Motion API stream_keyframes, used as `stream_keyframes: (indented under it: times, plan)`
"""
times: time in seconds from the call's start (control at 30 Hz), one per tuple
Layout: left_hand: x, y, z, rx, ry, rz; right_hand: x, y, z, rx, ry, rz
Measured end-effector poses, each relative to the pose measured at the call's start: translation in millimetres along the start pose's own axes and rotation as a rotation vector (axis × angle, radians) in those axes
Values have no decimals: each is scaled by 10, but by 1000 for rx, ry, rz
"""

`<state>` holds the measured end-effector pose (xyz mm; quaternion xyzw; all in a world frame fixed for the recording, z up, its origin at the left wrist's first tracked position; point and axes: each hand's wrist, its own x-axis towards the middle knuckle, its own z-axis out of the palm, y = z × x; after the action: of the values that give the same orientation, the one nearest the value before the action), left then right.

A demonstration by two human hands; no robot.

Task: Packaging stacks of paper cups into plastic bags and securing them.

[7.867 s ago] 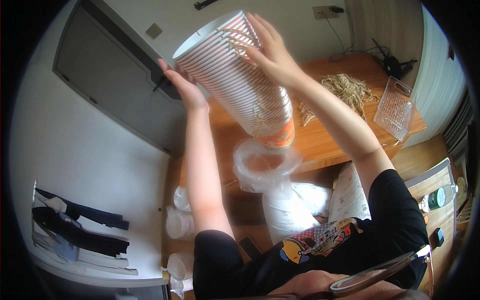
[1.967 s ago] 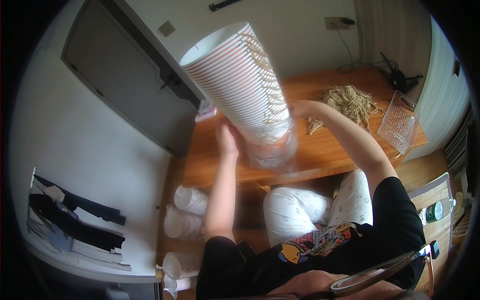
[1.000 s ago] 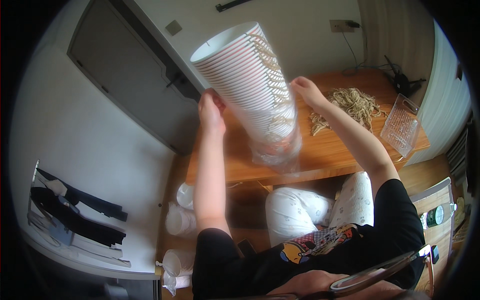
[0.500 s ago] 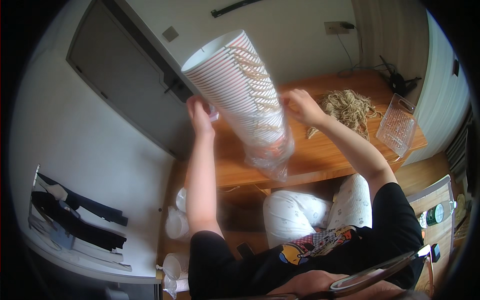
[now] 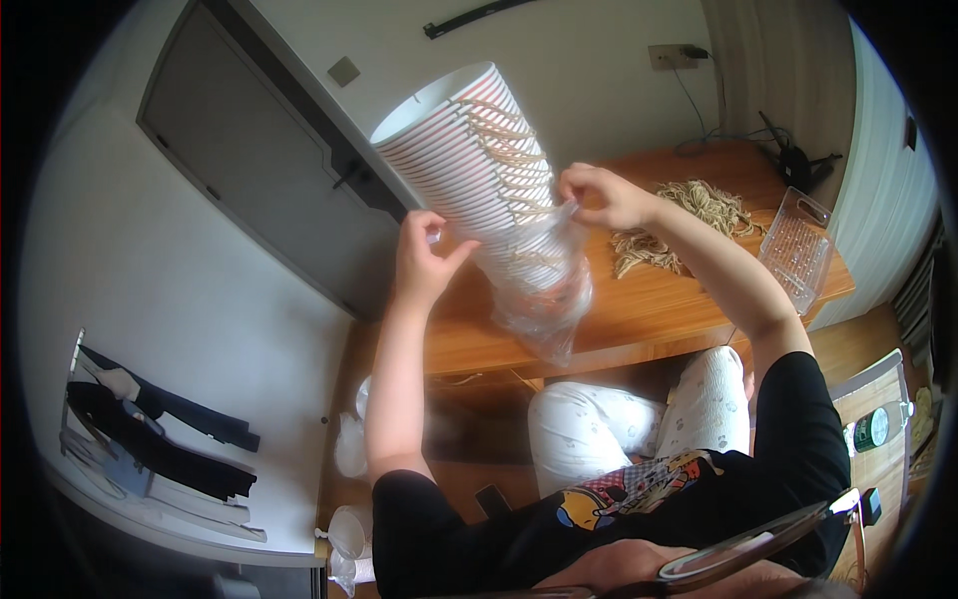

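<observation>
- Tall stack of nested white paper cups with thin red rim lines (image 5: 469, 160): a long tapering cone, tilted with its open mouth toward the upper left, held above the tabletop between both hands; its ribbed side shows pale string-like loops down one edge.
- Clear, crinkled plastic sleeve (image 5: 544, 299): thin glossy film, bunched around the lower end of the stack and hanging loose below it, over the tabletop's near edge.
- Left hand (image 5: 424, 262): fingers curled, thumb raised, partly open; it rests against the left side of the stack near the sleeve's upper edge. Whether it grips film cannot be told.
- Right hand (image 5: 599, 195): fingers pinched narrowly on the sleeve's upper edge at the right side of the stack.
- Brown wooden tabletop (image 5: 689, 295): smooth, with visible grain.
- Heap of tan fibrous strings (image 5: 689, 215): loose and tangled, lying on the tabletop behind the right forearm.
- Clear rectangular plastic tray (image 5: 795, 245): rigid, dotted base, near the tabletop's right end.
</observation>
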<state>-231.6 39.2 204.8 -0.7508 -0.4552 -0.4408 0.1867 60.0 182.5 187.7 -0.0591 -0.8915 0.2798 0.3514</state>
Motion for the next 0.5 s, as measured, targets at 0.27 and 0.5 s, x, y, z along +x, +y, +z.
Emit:
stream_keyframes:
  times: [0.27, 0.5]
  plan:
    - [138, 71, -93, 50, -124, 66, 318, -282, -416, -443, -240, -175]
    - [183, 58, -147, -29, -84, 38, 420, -442, -418, 23, -200, 61]
